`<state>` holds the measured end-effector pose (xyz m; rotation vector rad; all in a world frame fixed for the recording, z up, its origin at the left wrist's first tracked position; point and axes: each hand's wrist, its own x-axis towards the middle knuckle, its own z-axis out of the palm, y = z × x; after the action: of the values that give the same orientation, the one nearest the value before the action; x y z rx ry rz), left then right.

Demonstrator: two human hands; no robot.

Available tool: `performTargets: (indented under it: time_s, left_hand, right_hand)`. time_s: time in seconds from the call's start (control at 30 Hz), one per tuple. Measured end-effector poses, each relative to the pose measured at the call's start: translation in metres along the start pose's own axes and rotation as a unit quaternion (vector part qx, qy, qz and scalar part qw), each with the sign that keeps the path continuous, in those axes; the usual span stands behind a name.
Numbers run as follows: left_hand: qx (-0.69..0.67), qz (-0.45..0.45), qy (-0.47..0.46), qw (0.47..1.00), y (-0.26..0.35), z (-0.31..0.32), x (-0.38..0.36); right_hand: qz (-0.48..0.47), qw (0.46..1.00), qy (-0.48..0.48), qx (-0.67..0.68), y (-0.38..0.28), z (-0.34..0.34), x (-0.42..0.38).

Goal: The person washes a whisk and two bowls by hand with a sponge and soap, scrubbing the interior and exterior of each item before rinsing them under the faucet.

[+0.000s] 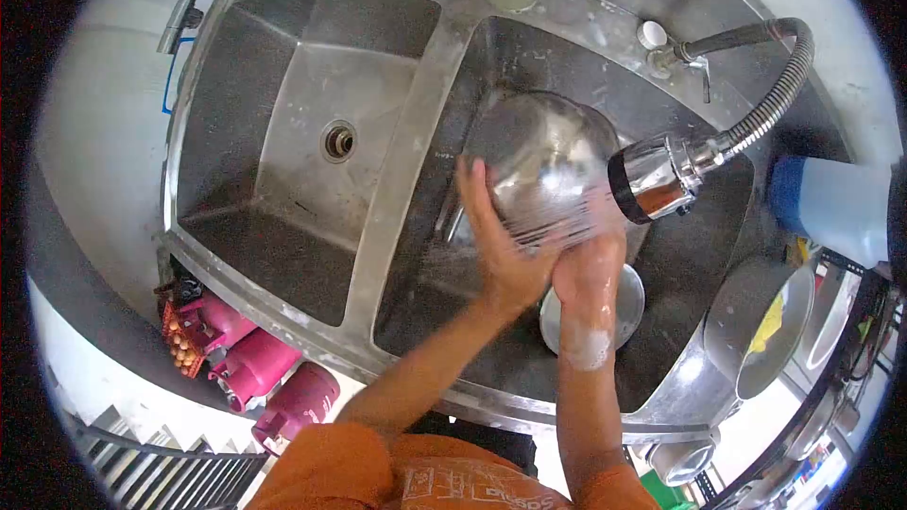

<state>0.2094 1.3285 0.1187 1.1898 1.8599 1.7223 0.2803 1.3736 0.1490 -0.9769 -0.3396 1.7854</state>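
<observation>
A shiny round metal bowl is tilted over the right sink basin, its rounded outside facing up. My left hand grips its left side, thumb and fingers spread along the metal. Against the bowl's near right side is my right hand, wet, its fingers smeared by motion and spray. Suds cling to my right wrist. The chrome spray head of the tap points at the bowl from the right, and water streaks across the near side. Below my right forearm, a white bowl sits in the basin, partly covered.
To the left lies a second sink basin with a drain. A flexible metal hose arches at the right. A large pot stands beside a blue-and-clear plastic container. Pink gas cylinders are on the floor at lower left.
</observation>
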Motion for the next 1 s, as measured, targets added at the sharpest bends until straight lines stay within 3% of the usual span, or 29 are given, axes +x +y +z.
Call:
performTargets:
  time_s: [0.07, 0.13, 0.17, 0.2, 0.23, 0.3, 0.4, 0.47, 0.53, 0.6, 0.7, 0.73, 0.77, 0.8, 0.87, 0.93, 1.0]
  left_hand:
    - [0.104, 0.124, -0.09, 0.983, 0.002, -0.021, 0.039]
    - [0.166, 0.195, -0.242, 0.936, 0.014, -0.034, 0.076]
    - [0.189, 0.212, -0.331, 0.9, 0.016, -0.034, 0.088]
    - [0.072, 0.109, -0.366, 0.921, 0.002, -0.03, 0.094]
    - [0.016, 0.021, -0.418, 0.908, -0.011, -0.029, 0.107]
    - [-0.099, -0.156, -0.504, 0.844, -0.028, -0.035, 0.131]
    - [-0.259, -0.377, -0.407, 0.791, -0.016, -0.037, 0.115]
    - [-0.19, -0.233, -0.325, 0.897, -0.003, -0.023, 0.084]
    - [-0.063, -0.055, -0.279, 0.957, 0.009, -0.019, 0.065]
    - [0.112, 0.15, -0.275, 0.943, 0.021, -0.019, 0.06]
    - [0.137, 0.206, -0.33, 0.911, -0.004, -0.016, 0.055]
    - [0.091, 0.157, -0.308, 0.934, -0.014, -0.01, 0.053]
    - [-0.122, -0.109, -0.311, 0.936, -0.022, -0.011, 0.058]
    - [-0.318, -0.369, -0.28, 0.827, -0.028, -0.017, 0.064]
    - [-0.409, -0.576, -0.241, 0.665, -0.03, -0.027, 0.07]
    - [-0.277, -0.538, -0.291, 0.741, -0.014, -0.035, 0.082]
    - [-0.261, -0.548, -0.279, 0.744, -0.023, -0.039, 0.079]
  right_hand:
    - [0.007, 1.0, -0.017, -0.013, -0.002, -0.004, -0.003]
    - [-0.006, 0.952, -0.04, -0.304, -0.013, -0.016, -0.01]
    - [-0.012, 0.944, -0.06, -0.325, -0.013, -0.017, -0.008]
    - [-0.019, 0.935, -0.081, -0.345, -0.013, -0.018, -0.007]
    - [0.01, 0.947, -0.055, -0.316, -0.018, -0.016, -0.009]
    - [0.037, 0.959, -0.015, -0.28, -0.03, -0.025, -0.015]
    - [0.001, 0.961, -0.027, -0.276, -0.045, -0.024, -0.021]
    - [-0.032, 0.963, -0.028, -0.266, -0.041, -0.015, -0.021]
    - [-0.038, 0.947, -0.06, -0.312, -0.035, -0.017, -0.016]
    - [-0.026, 0.944, -0.048, -0.324, -0.024, -0.024, -0.008]
    - [-0.015, 0.918, -0.069, -0.391, -0.031, -0.022, -0.008]
    - [-0.234, 0.835, -0.128, -0.482, -0.025, -0.013, -0.001]
    - [-0.228, 0.723, -0.199, -0.621, -0.026, -0.01, -0.001]
    - [-0.208, 0.586, -0.26, -0.739, -0.027, -0.01, -0.004]
    - [-0.201, 0.421, -0.321, -0.824, -0.023, -0.011, -0.013]
    - [-0.219, 0.427, -0.344, -0.807, -0.016, -0.007, -0.019]
    - [-0.172, 0.476, -0.382, -0.773, -0.033, 0.002, -0.014]
